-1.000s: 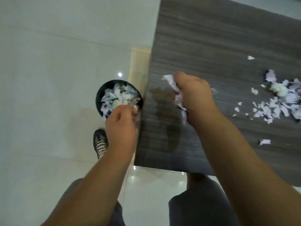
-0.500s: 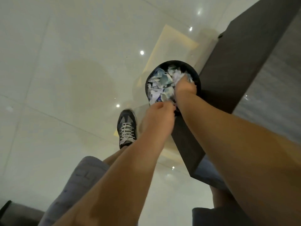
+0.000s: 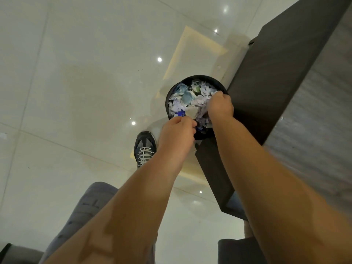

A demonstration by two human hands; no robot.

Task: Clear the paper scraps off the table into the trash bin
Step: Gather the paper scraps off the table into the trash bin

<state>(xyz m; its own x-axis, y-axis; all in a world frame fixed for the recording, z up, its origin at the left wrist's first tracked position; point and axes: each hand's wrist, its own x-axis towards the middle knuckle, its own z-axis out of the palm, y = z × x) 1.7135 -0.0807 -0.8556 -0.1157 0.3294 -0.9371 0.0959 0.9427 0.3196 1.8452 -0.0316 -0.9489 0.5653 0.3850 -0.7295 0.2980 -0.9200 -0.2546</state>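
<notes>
Paper scraps (image 3: 187,101) heaped in black trash bin (image 3: 172,93) on floor beside worktop (image 3: 312,119). Since a second ago, right hand (image 3: 221,106) moved off worktop, fingers curled among the scraps; left hand (image 3: 177,133) still curled at bin's near rim, hold unclear.

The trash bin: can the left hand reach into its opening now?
Probably yes. The left hand hovers at the trash bin near rim; nothing blocks the opening, though the right hand fills the far side.
</notes>
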